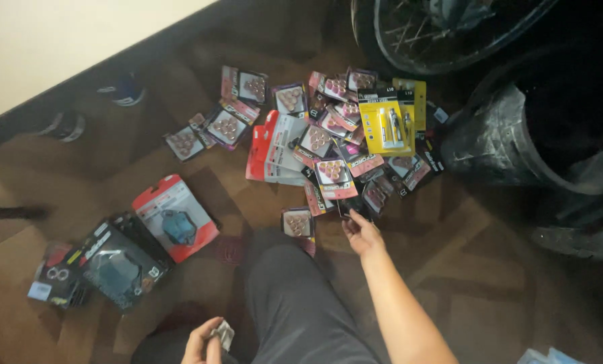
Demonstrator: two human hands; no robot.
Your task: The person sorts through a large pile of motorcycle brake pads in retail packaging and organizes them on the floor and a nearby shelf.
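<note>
My right hand (361, 231) reaches forward to the near edge of a pile of small blister packs (328, 128) spread on the brown floor; its fingers pinch a dark pack (349, 206) at the pile's edge. One single pack of round parts (297, 222) lies just left of that hand. My left hand (204, 342) is low near my lap, fingers closed on a small shiny packet (225, 333). My grey trouser leg (295, 303) lies between the two hands.
A yellow carded pack (387, 123) tops the pile. A red-and-black pack (175, 217) and darker packs (116, 264) lie at left. A spoked wheel (436, 34) and black tyres (537, 135) stand at the right. Shoes (123, 89) sit by the wall.
</note>
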